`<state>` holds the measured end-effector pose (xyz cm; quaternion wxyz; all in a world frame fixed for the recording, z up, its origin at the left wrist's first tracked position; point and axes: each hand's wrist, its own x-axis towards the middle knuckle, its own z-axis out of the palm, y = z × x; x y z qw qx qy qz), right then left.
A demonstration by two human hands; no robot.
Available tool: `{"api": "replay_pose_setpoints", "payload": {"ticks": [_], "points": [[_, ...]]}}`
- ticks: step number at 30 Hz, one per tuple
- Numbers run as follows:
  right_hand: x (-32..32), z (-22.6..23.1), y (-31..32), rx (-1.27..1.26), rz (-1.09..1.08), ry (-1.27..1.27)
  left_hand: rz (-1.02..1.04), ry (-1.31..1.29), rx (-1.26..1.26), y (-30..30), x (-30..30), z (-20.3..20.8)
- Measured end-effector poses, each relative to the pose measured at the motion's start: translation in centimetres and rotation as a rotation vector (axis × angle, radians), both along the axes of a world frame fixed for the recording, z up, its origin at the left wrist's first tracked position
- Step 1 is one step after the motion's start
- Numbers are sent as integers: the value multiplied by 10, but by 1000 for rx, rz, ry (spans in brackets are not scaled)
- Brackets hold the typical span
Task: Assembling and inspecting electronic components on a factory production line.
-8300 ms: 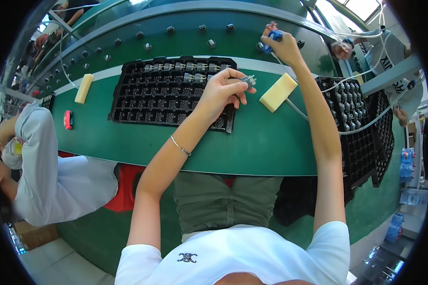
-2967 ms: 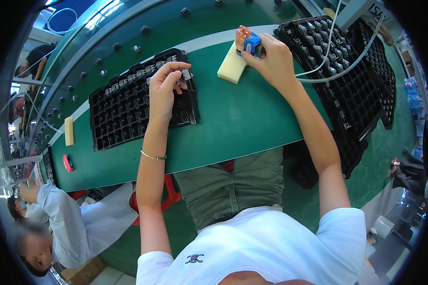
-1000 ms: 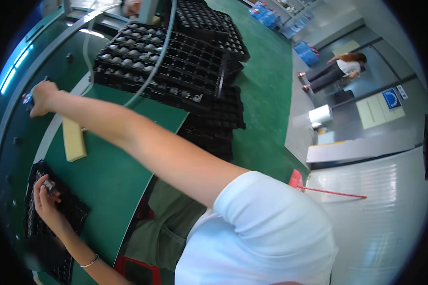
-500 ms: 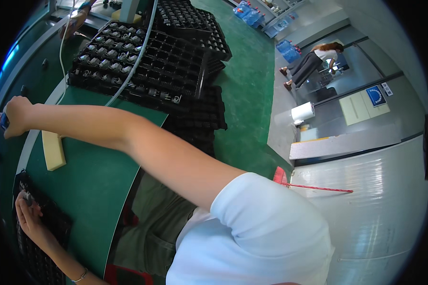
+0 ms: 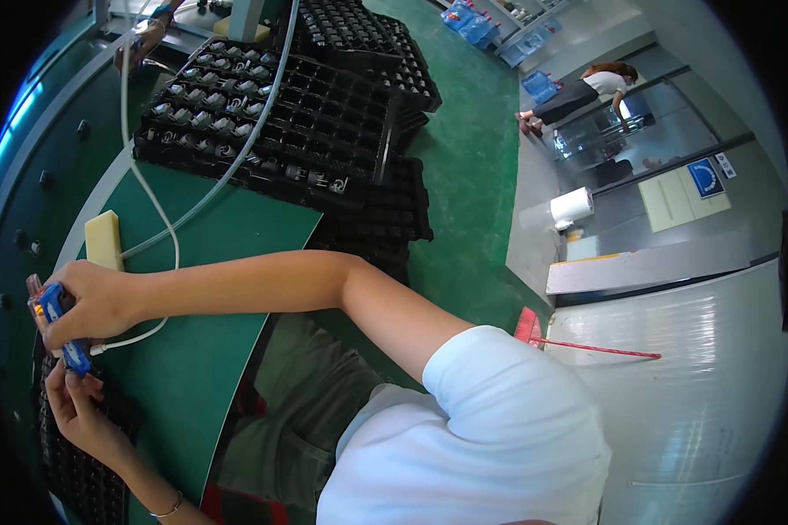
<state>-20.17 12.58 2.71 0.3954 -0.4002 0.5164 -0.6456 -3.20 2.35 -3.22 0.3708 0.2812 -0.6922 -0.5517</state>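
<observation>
My right hand [image 5: 96, 302] is wrapped round a blue hand-held tool [image 5: 54, 306] with a clear and orange end; a thin white cable [image 5: 153, 331] meets it near its lower end. Just below, my left hand [image 5: 74, 402], with a bracelet at the wrist, has its fingers pinched against the tool's lower tip. Whatever small thing they hold is hidden there. Beneath my left hand lies a black compartment tray [image 5: 66, 455] at the left edge of the green table [image 5: 179, 385]. A pale yellow block [image 5: 103, 238] rests beside my right hand.
A black tray with small grey-and-white parts [image 5: 210, 118] stands at the table's far end, near more stacked black trays [image 5: 359, 44]. A clear hose [image 5: 258, 122] crosses it. Another person's hand [image 5: 149, 39] works at upper left. Red broom [image 5: 527, 325] and water jugs [image 5: 541, 86] are farther right.
My right hand has brought the blue tool down to my left hand, and its cable has swung along. The small grey part seen in my left fingers is now hidden. The distant person has bent lower.
</observation>
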Motion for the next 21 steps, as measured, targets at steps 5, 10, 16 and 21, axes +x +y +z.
{"api": "replay_pose_setpoints", "payload": {"ticks": [5,10,16,21], "points": [[-8,-8,3,103,108,-49,-5,-2,-6,-2,5,-4],[-12,-14,7,130,123,-139,8,-8,-7,10,0,-5],[-9,-15,8,188,118,-168,-15,15,16,5,2,-5],[-10,-19,4,123,76,-219,-12,-5,10,7,0,0]]}}
